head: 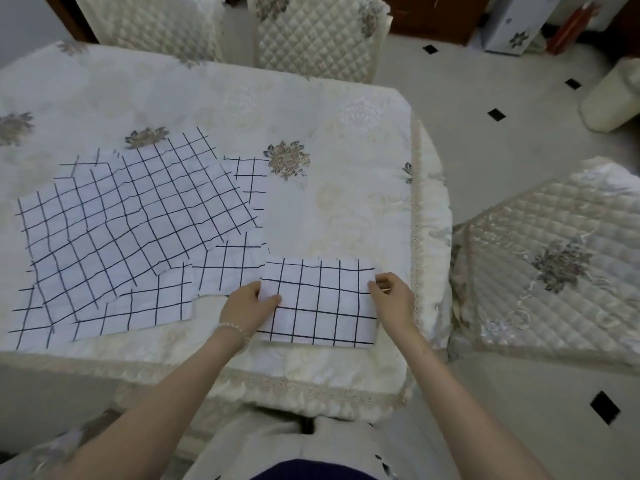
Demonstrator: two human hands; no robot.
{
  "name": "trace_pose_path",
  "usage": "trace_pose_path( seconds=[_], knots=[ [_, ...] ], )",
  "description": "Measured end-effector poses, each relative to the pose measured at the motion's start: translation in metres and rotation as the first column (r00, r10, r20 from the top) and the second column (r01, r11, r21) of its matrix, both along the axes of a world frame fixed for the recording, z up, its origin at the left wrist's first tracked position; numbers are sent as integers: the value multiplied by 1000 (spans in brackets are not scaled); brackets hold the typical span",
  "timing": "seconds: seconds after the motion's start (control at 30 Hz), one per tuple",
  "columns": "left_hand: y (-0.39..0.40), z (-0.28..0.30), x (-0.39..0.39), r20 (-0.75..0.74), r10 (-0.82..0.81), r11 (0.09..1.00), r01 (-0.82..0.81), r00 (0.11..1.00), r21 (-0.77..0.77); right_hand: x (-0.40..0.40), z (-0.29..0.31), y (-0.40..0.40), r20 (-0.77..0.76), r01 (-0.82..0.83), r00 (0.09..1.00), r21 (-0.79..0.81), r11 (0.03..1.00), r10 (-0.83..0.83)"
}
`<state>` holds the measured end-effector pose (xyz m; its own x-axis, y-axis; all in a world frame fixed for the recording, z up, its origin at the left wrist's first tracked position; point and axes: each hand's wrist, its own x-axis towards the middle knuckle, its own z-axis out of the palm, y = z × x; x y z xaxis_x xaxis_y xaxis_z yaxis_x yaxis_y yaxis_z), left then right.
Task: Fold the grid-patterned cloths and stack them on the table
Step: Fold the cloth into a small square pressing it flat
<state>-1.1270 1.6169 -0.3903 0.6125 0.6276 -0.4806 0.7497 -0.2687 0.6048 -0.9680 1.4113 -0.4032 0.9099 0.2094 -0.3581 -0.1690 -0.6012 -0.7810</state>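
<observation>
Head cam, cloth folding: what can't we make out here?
- Loose pile of cloths, head view: count unclear, the top sheets overlap and hide the lower ones.
- Folded cloth: layer count hidden by its own top face.
- Left hand and right hand grip: the fingers under its edges are hidden.

no words, brands or numbers can be read anywhere. the white box (512, 22) on the floor at the top right bears a dark flower mark and perhaps small print, too blurred to make out.
</observation>
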Motion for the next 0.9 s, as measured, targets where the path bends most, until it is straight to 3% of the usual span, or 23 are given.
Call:
trace_pose_path(
  seconds=[0.17,0.3,0.4,0.47,0.57,0.63,0.83,0.9],
  knots=[
    [-9,-6,-1,-134,-26,975,55,991,216,2,-6,9,76,-71,994,-72,995,76],
    [-11,-10,-3,-115,7,929,36,993,368,-1,-9,15,254,-132,944,-293,947,210],
    [-19,-14,2,-40,-201,799,188,979,572,-15,-11,23,402,-250,836,-327,911,373],
    [-29,-16,13,-36,-387,701,320,921,637,-27,-16,35,445,-376,736,-359,854,511],
    [-41,-27,30,-139,-538,617,501,831,607,-42,-30,57,400,-530,610,-437,727,685],
    [-44,-43,33,-215,-557,609,571,802,550,-45,-41,64,345,-557,599,-469,686,722],
    [-24,-72,11,-229,-565,601,585,793,545,-31,-60,41,341,-535,554,-553,639,759],
    [-12,-72,-3,-213,-537,618,553,816,559,-21,-61,27,344,-495,578,-573,653,740]
  ],
)
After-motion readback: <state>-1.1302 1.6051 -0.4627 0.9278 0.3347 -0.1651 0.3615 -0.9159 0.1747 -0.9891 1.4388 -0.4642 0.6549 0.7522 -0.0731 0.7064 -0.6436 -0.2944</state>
